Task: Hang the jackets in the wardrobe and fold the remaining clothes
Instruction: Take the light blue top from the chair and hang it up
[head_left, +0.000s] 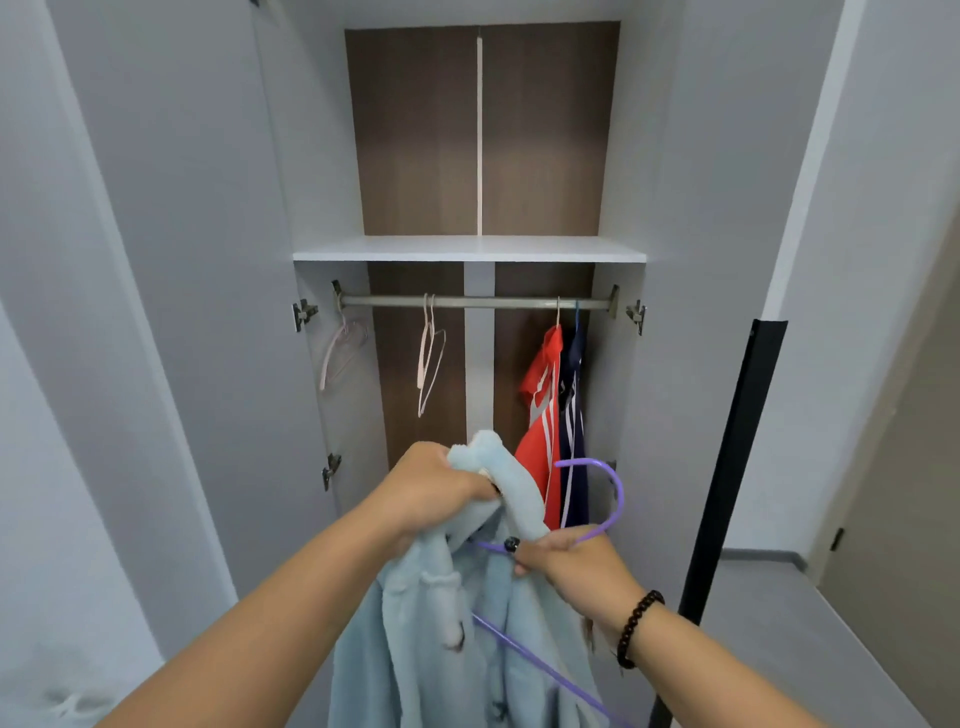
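A fluffy light-blue jacket (441, 623) hangs in front of me, below the open wardrobe. My left hand (441, 486) grips its collar. My right hand (563, 558) holds a purple hanger (605, 499) by the neck, its hook curving up to the right and one arm running down across the jacket. The wardrobe rail (478, 302) carries a red jacket (543, 415) and a navy jacket (574, 410) at its right end.
Two empty pale pink hangers (430, 358) hang at the rail's middle-left, another pink hanger (340, 348) at the far left. A white shelf (467, 249) sits above the rail. Both wardrobe doors stand open. A black post (727, 467) stands at the right.
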